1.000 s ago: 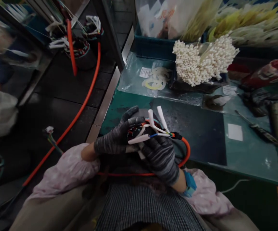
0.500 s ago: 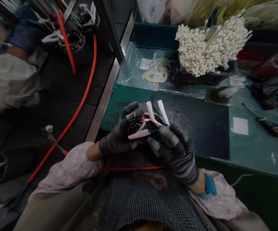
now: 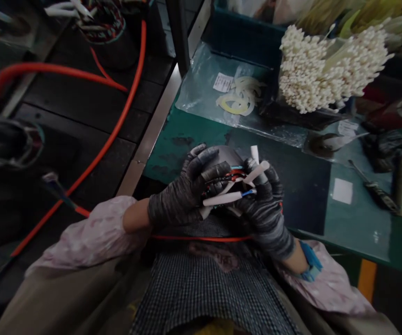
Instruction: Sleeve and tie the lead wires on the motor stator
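Note:
A motor stator with a dark grey shell and red and black windings is tilted toward me at the bench edge. My left hand, in a grey striped glove, wraps its left side with fingers over the rim. Curled around the right side is my right hand, gloved alike, its fingertips among the leads. A white sleeve with a blue wire end lies across the stator's opening, and another white sleeve sticks up by my right fingers. The lower part of the stator is hidden by my hands.
More stators with white-sleeved leads stand at left, near an orange cable. On the green bench are a bag of pale rings, a bundle of white-tipped sticks, a screwdriver and a white paper square.
The stator has turned in my hands, and its white sleeves point differently. My left fingers reach further over the rim. The other person's arm at left has gone from view; an orange cable now crosses there.

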A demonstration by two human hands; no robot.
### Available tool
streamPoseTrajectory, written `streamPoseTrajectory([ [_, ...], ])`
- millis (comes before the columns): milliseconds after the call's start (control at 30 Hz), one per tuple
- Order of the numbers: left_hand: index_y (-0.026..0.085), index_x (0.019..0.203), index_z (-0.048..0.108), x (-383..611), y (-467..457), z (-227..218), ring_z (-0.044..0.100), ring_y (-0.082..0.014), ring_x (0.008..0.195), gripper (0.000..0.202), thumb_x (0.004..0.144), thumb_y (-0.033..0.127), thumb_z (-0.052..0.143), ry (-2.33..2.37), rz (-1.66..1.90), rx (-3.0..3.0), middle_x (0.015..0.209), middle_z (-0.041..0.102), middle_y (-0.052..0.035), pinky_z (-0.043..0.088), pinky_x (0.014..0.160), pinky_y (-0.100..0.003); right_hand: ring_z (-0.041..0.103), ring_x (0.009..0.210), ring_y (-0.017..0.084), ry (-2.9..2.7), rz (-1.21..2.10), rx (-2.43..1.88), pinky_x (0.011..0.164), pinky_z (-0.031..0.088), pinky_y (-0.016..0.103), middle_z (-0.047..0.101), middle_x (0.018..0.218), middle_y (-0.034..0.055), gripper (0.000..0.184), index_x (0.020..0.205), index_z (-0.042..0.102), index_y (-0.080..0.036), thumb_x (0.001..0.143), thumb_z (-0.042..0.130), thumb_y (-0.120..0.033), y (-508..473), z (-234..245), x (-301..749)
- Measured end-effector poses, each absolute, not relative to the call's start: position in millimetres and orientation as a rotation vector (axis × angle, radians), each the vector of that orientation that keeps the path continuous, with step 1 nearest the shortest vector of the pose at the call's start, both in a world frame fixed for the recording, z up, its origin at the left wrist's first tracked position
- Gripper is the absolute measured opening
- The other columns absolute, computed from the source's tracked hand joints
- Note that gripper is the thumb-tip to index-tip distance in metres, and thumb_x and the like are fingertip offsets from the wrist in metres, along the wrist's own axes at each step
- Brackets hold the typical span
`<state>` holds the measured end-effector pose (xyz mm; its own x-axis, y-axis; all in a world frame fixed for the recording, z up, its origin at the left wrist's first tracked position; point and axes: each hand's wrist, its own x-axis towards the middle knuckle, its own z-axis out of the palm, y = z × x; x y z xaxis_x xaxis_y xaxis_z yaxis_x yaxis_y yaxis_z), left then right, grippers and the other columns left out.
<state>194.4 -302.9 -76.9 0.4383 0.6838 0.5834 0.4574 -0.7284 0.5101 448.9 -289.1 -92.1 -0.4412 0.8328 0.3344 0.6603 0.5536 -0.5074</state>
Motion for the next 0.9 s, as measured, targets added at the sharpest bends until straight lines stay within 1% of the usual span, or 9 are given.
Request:
streamPoseTrajectory([
  [100,0.040,0.174,0.022,201,-311,-80,0.030,-0.0432,0.168,0.091,0.097,0.035,0.070,1.103,1.187,2.295,0.171,0.041,-0.0123,0.025,0.137,-0.073,0.053,0.153,0.039,-2.187,0.349,-1.244,0.127,0.049,0.063,0.059,0.161,0.0131,0.069,0.167,0.047,-0.033,0.104,0.074,-0.041,-294,-93,446],
  [200,0.044,0.174,0.018,212,-324,-84,0.023,-0.0491,0.170,0.095,0.099,0.059,0.074,1.326,1.216,2.035,0.182,0.019,-0.0138,0.035,0.133,-0.076,0.052,0.154,0.042,-2.184,0.392,-1.292,0.123,0.053,0.064,0.061,0.160,0.0139,0.068,0.165,0.052,-0.032,0.102,0.077,-0.039,-299,-93,442],
  [267,0.046,0.172,0.021,218,-331,-87,0.024,-0.0493,0.169,0.091,0.100,0.064,0.074,1.390,1.234,1.950,0.181,0.016,-0.0139,0.040,0.130,-0.075,0.055,0.151,0.044,-2.194,0.412,-1.302,0.118,0.056,0.064,0.062,0.158,0.0165,0.071,0.165,0.053,-0.029,0.100,0.078,-0.041,-301,-92,440],
  [433,0.042,0.164,0.035,224,-331,-88,0.034,-0.0474,0.165,0.072,0.105,0.057,0.072,1.390,1.271,1.885,0.177,0.025,-0.0138,0.047,0.127,-0.072,0.071,0.134,0.039,-2.181,0.457,-1.246,0.106,0.066,0.060,0.070,0.151,0.0127,0.072,0.169,0.048,-0.037,0.102,0.075,-0.039,-301,-85,448],
  [533,0.038,0.163,0.038,227,-323,-83,0.034,-0.0482,0.164,0.069,0.104,0.050,0.071,1.397,1.250,1.945,0.175,0.029,-0.0148,0.042,0.129,-0.073,0.077,0.125,0.034,-2.242,0.558,-1.152,0.095,0.071,0.054,0.075,0.145,0.0065,0.068,0.170,0.046,-0.045,0.106,0.067,-0.034,-293,-81,465],
  [600,0.034,0.161,0.041,232,-318,-79,0.035,-0.0477,0.163,0.067,0.103,0.044,0.072,1.401,1.243,1.987,0.173,0.031,-0.0162,0.039,0.132,-0.072,0.079,0.122,0.031,-2.249,0.586,-1.161,0.090,0.073,0.049,0.076,0.143,0.0065,0.066,0.170,0.046,-0.042,0.108,0.064,-0.031,-284,-80,479],
  [667,0.033,0.160,0.043,237,-314,-74,0.036,-0.0469,0.161,0.066,0.102,0.043,0.072,1.416,1.221,2.028,0.172,0.034,-0.0155,0.036,0.134,-0.072,0.075,0.131,0.031,-2.298,0.597,-1.126,0.095,0.073,0.048,0.071,0.152,0.0077,0.057,0.162,0.058,-0.038,0.107,0.067,-0.031,-275,-81,490],
  [767,0.032,0.160,0.045,242,-310,-68,0.036,-0.0444,0.162,0.065,0.101,0.038,0.071,1.430,1.166,2.078,0.172,0.036,-0.0133,0.032,0.136,-0.070,0.061,0.151,0.036,-2.374,0.591,-0.976,0.112,0.065,0.059,0.059,0.166,0.0068,0.036,0.139,0.075,-0.036,0.103,0.073,-0.033,-261,-83,498],
  [900,0.030,0.161,0.046,243,-307,-62,0.036,-0.0428,0.161,0.069,0.097,0.029,0.074,1.389,1.133,2.125,0.170,0.037,-0.0142,0.027,0.139,-0.068,0.053,0.158,0.038,-2.342,0.568,-0.831,0.120,0.057,0.068,0.048,0.174,0.0044,0.047,0.146,0.069,-0.044,0.103,0.074,-0.026,-256,-86,492],
])
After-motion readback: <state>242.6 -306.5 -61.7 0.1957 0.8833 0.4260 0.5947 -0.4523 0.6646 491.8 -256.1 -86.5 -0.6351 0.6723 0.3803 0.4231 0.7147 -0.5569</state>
